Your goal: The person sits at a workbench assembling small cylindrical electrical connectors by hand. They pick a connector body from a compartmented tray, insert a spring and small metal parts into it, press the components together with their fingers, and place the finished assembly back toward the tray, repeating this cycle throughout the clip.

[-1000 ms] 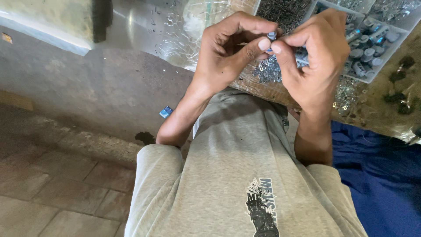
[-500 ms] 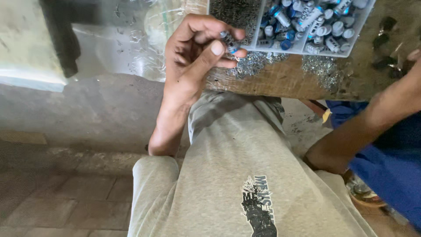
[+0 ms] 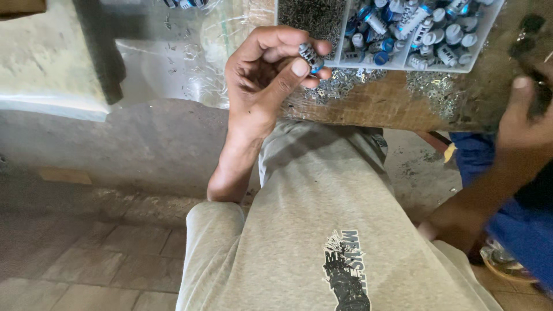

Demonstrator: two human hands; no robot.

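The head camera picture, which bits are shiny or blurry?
In the head view, the clear plastic sheet glares white; the right hand at the edge is smeared by blur; the left hand pinching a small grey part looks sharp; the floor lies in dim shadow.

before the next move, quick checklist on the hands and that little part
1. Left hand pinches the small grey ribbed part between thumb and fingers: ok.
2. Part held clear of the wooden board: ok.
3. Right hand free: cannot tell, it sits at the frame edge and its grip is hidden.
4. White tray of blue and grey parts lies close to the left hand: ok.
5. Loose metal bits scattered on the board: not ok.
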